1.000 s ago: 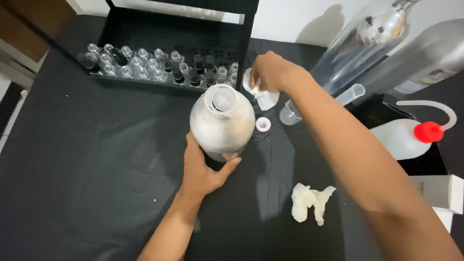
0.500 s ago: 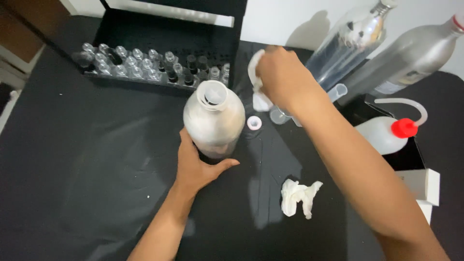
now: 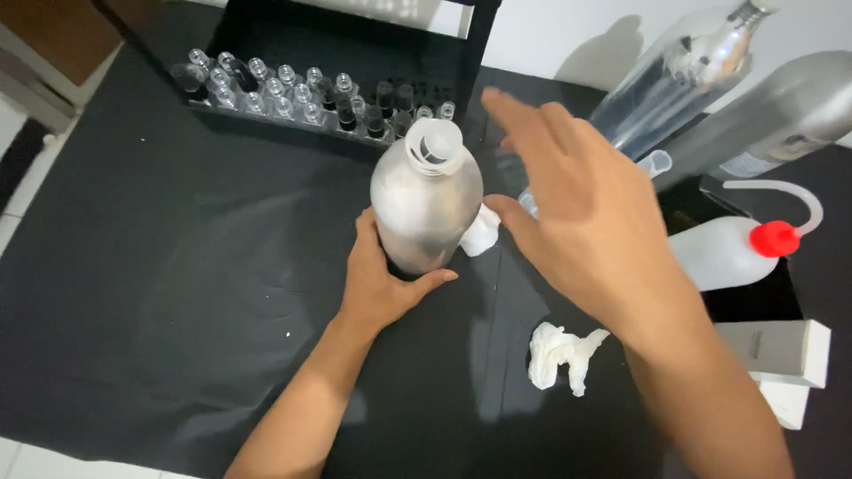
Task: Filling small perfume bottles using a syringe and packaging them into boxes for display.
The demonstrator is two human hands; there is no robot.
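Note:
A matte silver metal bottle [image 3: 426, 200] with an open white neck stands upright on the black table cover [image 3: 177, 284]. My left hand [image 3: 382, 284] wraps around its lower part from the near side. My right hand [image 3: 586, 222] hovers just right of the bottle with its fingers spread and nothing visibly in its grasp. A small white cap [image 3: 482, 232] shows between the bottle and my right thumb; I cannot tell whether the thumb touches it.
A black rack of several small glass vials [image 3: 302, 98] stands behind the bottle. Two large metal bottles [image 3: 692, 71] lean at the back right. A wash bottle with a red cap [image 3: 719, 253], a white box [image 3: 772, 350] and a crumpled tissue [image 3: 559, 355] lie at right.
My right hand has pulled back from the white things behind the bottle and now hovers open nearer to me. The left hand still holds the bottle. The view shifted.

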